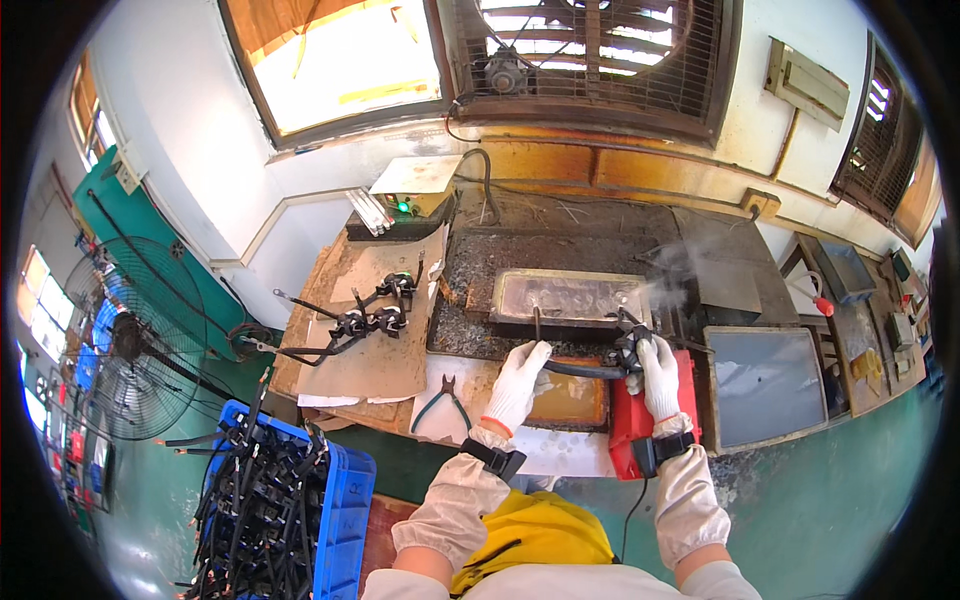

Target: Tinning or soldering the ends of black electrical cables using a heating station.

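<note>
- Far left, the blue crate (345, 500) is stuffed with black cables, well away from my hands. Nothing to do with it right now.
- On the cardboard (375, 350) there's a few finished-looking cable assemblies (365, 318), and pliers (440, 400) lie just beside my left wrist, in easy reach if I need them.
- My left hand (520, 380), gloved, is closed around the cable (575, 370), pinching near the end that goes into the solder pot (570, 297). I'd say keep that grip firm but back from the tip, since the heat climbs up the wire fast.
- The cable runs between my two hands, right at the front edge of the pot, one end poking into the melt as far as I can tell.
- My right hand (655, 375) is wrapped around the black connector end, holding it level next to the red box (640, 425). Best to keep it steady so the dipped end doesn't wander.
- Smoke (675, 275) is rising at the right of the pot. I'd keep my face back and dip straight down, short and even, not sideways.
- Can't tell how deep the tip sits, too small to see.
</note>
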The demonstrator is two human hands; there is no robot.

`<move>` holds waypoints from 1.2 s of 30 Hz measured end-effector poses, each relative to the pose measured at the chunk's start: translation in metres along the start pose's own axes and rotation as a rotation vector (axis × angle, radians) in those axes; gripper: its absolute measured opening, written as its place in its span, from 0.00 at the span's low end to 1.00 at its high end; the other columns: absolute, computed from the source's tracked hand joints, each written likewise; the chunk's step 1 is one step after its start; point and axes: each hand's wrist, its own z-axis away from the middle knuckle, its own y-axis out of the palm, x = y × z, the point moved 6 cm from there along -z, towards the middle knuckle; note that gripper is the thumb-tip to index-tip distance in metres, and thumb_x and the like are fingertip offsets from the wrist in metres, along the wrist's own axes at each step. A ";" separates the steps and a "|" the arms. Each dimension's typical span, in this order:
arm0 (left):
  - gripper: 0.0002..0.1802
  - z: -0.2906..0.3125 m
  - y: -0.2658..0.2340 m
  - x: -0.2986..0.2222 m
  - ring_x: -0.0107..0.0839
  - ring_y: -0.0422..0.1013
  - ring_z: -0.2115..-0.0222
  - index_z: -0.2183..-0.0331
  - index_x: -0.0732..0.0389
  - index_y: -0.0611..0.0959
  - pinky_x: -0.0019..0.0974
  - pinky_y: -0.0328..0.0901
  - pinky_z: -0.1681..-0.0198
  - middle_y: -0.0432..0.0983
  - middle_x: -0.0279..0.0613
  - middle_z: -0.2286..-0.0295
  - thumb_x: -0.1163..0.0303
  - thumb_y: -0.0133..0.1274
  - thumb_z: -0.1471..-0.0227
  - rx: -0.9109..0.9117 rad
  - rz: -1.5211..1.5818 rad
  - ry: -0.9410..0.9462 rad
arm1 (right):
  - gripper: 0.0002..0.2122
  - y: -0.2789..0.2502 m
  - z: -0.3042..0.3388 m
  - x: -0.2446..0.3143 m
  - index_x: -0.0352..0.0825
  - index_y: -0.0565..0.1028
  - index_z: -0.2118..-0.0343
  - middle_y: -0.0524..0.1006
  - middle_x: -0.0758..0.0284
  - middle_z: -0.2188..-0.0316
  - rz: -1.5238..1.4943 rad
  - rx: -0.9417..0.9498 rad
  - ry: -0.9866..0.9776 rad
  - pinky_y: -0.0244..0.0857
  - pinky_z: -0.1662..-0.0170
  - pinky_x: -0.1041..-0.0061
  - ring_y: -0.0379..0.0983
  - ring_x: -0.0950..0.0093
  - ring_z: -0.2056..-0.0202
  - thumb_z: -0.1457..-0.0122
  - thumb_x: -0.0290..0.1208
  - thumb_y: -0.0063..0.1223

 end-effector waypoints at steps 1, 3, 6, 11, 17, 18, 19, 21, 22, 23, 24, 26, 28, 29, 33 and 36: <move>0.27 0.000 -0.001 0.000 0.19 0.65 0.75 0.51 0.61 0.69 0.26 0.65 0.71 0.70 0.31 0.64 0.57 0.53 0.49 -0.001 -0.001 0.000 | 0.16 0.000 0.000 -0.001 0.31 0.66 0.55 0.71 0.69 0.80 -0.001 0.000 0.001 0.60 0.88 0.84 0.64 0.83 0.88 0.41 0.37 0.45; 0.34 -0.001 -0.002 0.001 0.22 0.66 0.68 0.49 0.65 0.66 0.28 0.66 0.66 0.67 0.37 0.58 0.53 0.53 0.50 0.041 -0.057 -0.012 | 0.16 -0.001 -0.001 -0.002 0.31 0.66 0.55 0.71 0.69 0.80 0.021 -0.003 -0.003 0.60 0.88 0.84 0.64 0.82 0.89 0.41 0.36 0.45; 0.34 0.001 -0.001 -0.001 0.21 0.65 0.69 0.49 0.65 0.66 0.27 0.66 0.67 0.68 0.37 0.58 0.52 0.53 0.50 0.036 -0.060 -0.008 | 0.15 -0.001 -0.001 -0.001 0.31 0.66 0.55 0.71 0.69 0.80 0.013 -0.009 -0.006 0.60 0.88 0.84 0.64 0.82 0.89 0.41 0.36 0.45; 0.34 0.001 0.000 -0.001 0.21 0.65 0.70 0.49 0.65 0.66 0.27 0.66 0.68 0.68 0.36 0.60 0.53 0.53 0.50 0.029 -0.066 -0.004 | 0.15 -0.002 -0.002 -0.002 0.31 0.66 0.55 0.71 0.69 0.80 0.020 -0.021 -0.009 0.59 0.90 0.84 0.63 0.81 0.90 0.40 0.36 0.44; 0.27 0.001 -0.002 0.000 0.21 0.65 0.73 0.52 0.61 0.70 0.27 0.64 0.70 0.69 0.32 0.64 0.56 0.54 0.50 -0.009 -0.035 -0.012 | 0.16 0.002 0.001 0.002 0.31 0.66 0.55 0.71 0.69 0.80 -0.001 -0.003 -0.001 0.60 0.88 0.85 0.64 0.82 0.89 0.41 0.36 0.45; 0.27 0.001 -0.002 0.000 0.21 0.65 0.73 0.52 0.60 0.70 0.27 0.64 0.70 0.70 0.32 0.64 0.56 0.54 0.50 -0.014 -0.031 -0.011 | 0.16 0.002 0.001 0.003 0.31 0.65 0.55 0.71 0.69 0.80 0.010 -0.014 -0.007 0.60 0.88 0.85 0.64 0.82 0.89 0.41 0.36 0.45; 0.27 0.001 -0.002 0.001 0.21 0.65 0.73 0.52 0.60 0.70 0.27 0.64 0.70 0.70 0.32 0.64 0.56 0.54 0.50 -0.016 -0.031 -0.010 | 0.16 0.002 0.001 0.002 0.31 0.65 0.55 0.71 0.69 0.80 0.010 -0.011 -0.006 0.60 0.88 0.85 0.64 0.82 0.89 0.41 0.36 0.45; 0.26 -0.001 -0.002 0.002 0.20 0.65 0.73 0.52 0.60 0.70 0.27 0.64 0.70 0.70 0.31 0.64 0.56 0.54 0.50 -0.002 -0.032 -0.005 | 0.15 -0.001 -0.001 -0.001 0.32 0.66 0.55 0.71 0.69 0.79 0.028 -0.009 -0.009 0.59 0.89 0.85 0.64 0.82 0.89 0.41 0.37 0.45; 0.26 -0.001 -0.002 0.002 0.20 0.65 0.73 0.52 0.60 0.70 0.27 0.64 0.70 0.70 0.31 0.64 0.56 0.54 0.50 -0.004 -0.032 -0.005 | 0.15 -0.001 -0.001 -0.001 0.32 0.66 0.55 0.71 0.69 0.79 0.028 -0.007 -0.008 0.59 0.89 0.85 0.64 0.82 0.89 0.41 0.37 0.45; 0.26 0.000 -0.001 0.002 0.20 0.65 0.73 0.52 0.60 0.70 0.27 0.64 0.70 0.70 0.31 0.64 0.56 0.54 0.50 -0.006 -0.033 -0.009 | 0.15 -0.001 -0.001 -0.001 0.32 0.66 0.55 0.71 0.69 0.79 0.025 -0.013 -0.002 0.59 0.89 0.85 0.64 0.82 0.89 0.41 0.37 0.45; 0.26 0.000 -0.001 0.001 0.20 0.65 0.73 0.52 0.59 0.71 0.27 0.64 0.70 0.70 0.31 0.65 0.57 0.53 0.50 -0.007 -0.034 -0.012 | 0.15 -0.001 0.000 -0.001 0.32 0.66 0.55 0.71 0.69 0.79 0.021 -0.020 0.005 0.59 0.89 0.85 0.64 0.82 0.89 0.41 0.37 0.45; 0.25 0.001 -0.002 0.001 0.20 0.65 0.73 0.52 0.59 0.71 0.27 0.64 0.69 0.70 0.31 0.65 0.57 0.53 0.50 -0.011 -0.034 -0.012 | 0.15 0.000 0.000 0.000 0.32 0.66 0.55 0.71 0.69 0.79 0.022 -0.018 0.003 0.59 0.89 0.85 0.64 0.82 0.89 0.41 0.37 0.45; 0.25 0.001 -0.001 0.000 0.20 0.65 0.73 0.53 0.59 0.71 0.27 0.64 0.69 0.70 0.31 0.65 0.57 0.53 0.50 -0.012 -0.034 -0.012 | 0.15 0.001 0.000 0.001 0.32 0.66 0.55 0.71 0.69 0.79 0.023 -0.019 0.001 0.59 0.90 0.85 0.64 0.82 0.89 0.41 0.37 0.45; 0.25 0.002 0.000 -0.001 0.20 0.65 0.73 0.53 0.59 0.71 0.27 0.64 0.69 0.70 0.31 0.65 0.56 0.53 0.50 -0.016 -0.029 -0.012 | 0.15 0.001 0.000 0.001 0.32 0.66 0.56 0.71 0.69 0.79 0.024 -0.021 -0.003 0.59 0.90 0.85 0.64 0.82 0.89 0.41 0.37 0.45; 0.26 0.002 0.000 -0.001 0.20 0.65 0.74 0.53 0.60 0.71 0.27 0.64 0.70 0.69 0.31 0.65 0.56 0.53 0.50 -0.014 -0.030 -0.017 | 0.15 0.000 -0.001 0.000 0.32 0.66 0.56 0.71 0.69 0.79 0.029 -0.023 -0.006 0.58 0.90 0.84 0.63 0.82 0.89 0.41 0.37 0.45; 0.26 0.002 0.001 -0.002 0.20 0.64 0.74 0.53 0.60 0.71 0.26 0.64 0.70 0.69 0.31 0.65 0.56 0.53 0.50 -0.005 -0.036 0.001 | 0.15 -0.001 -0.002 -0.002 0.32 0.66 0.56 0.71 0.69 0.80 0.013 -0.010 0.001 0.57 0.90 0.84 0.63 0.82 0.90 0.40 0.37 0.44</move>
